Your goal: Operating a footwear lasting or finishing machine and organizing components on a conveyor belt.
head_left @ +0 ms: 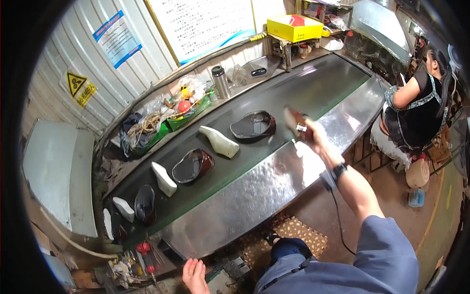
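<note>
Far left of you: grey metal casing, yellow warning sign on the ribbed wall above. Dark belt runs up to the right, carrying a row of shoe parts. At its left end, a pale narrow piece next to a dark one; then a small pale wedge, a dark upright-looking upper, a second pale wedge. Behind them, a green-edged bag of cords and scraps. Below, near the belt's end, a red-handled tool.

Your left hand is at the bottom edge, over the floor side, fingers extended together and loosely bent, nearest the steel ledge. Mid-belt: a reddish-brown upper, a larger pale wedge, another dark upper. Steel flask behind.

Your right hand pinches the near end of a brown shoe piece, blurred, over the belt's front edge just right of that last upper; exact finger placement hidden. Black wristband on that arm. Further right: yellow box on a shelf, then a seated co-worker.
</note>
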The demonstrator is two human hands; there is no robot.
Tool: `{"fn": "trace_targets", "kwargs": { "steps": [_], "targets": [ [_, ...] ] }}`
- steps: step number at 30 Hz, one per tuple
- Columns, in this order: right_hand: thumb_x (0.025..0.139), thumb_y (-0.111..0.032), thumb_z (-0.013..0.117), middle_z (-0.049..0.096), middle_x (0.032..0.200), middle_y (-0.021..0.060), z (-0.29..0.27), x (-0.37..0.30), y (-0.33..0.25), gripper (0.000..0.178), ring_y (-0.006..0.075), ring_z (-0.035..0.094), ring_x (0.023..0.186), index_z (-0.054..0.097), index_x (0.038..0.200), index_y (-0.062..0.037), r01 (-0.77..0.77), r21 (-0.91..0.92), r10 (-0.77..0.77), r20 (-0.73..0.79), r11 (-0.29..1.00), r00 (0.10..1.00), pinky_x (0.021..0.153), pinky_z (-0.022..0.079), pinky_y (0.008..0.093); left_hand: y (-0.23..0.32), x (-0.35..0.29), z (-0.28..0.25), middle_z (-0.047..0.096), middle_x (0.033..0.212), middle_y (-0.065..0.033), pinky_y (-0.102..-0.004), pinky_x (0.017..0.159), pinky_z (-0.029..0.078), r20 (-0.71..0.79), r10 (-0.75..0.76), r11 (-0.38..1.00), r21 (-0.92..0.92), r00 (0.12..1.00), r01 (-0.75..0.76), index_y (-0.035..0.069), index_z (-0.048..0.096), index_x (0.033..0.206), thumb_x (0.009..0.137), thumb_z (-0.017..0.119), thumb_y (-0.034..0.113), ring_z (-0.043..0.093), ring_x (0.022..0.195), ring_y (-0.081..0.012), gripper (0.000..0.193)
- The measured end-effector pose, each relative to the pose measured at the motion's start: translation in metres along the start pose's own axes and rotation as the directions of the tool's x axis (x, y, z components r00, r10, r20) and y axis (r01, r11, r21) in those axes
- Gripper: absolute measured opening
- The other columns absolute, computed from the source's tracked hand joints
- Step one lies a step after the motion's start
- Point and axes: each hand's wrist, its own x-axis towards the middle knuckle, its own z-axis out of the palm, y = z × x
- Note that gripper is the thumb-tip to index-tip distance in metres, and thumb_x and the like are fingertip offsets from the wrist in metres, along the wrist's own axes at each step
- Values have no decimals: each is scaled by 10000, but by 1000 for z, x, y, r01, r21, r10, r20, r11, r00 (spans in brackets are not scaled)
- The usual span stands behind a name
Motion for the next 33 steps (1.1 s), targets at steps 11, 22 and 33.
{"fn": "trace_targets", "kwargs": {
  "steps": [11, 22, 33],
  "targets": [
    [805, -355, 825, 358, 1537, 270, 7, 179, 118, 1056, 439, 404, 1398, 177, 1540, 36, -334, -605, 127, -358, 723, 925, 1077, 434, 603, -10, 39, 32, 605, 1323, -248, -437, 1052, 527, -37, -202, 972, 117, 979, 205, -73, 545, 1348, 970, 683, 89, 621, 1210, -346, 433],
    [824, -468, 812, 568, 1150, 138, 33, 43, 100, 963, 227, 564, 987, 279, 1502, -39, -117, -425, -12, -289, 898, 957, 858, 498, 394, -25, 227, 211, 630, 1201, -149, -304, 883, 531, 473, -188, 843, 527, 861, -106, -26, 490, 1380, 941, 669, 26, 649, 1021, -201, 477],
    [1036, -174, 594, 596, 1320, 58, 9, -192, 78, 361, 270, 541, 1279, 510, 1383, -118, -423, 380, 490, -98, 823, 866, 1064, 478, 618, -77, 295, 470, 286, 1556, -291, -487, 1171, 308, 307, 185, 815, 482, 934, -320, 114, 136, 1611, 769, 864, 362, 335, 1435, -360, 1140]
  ]
}}
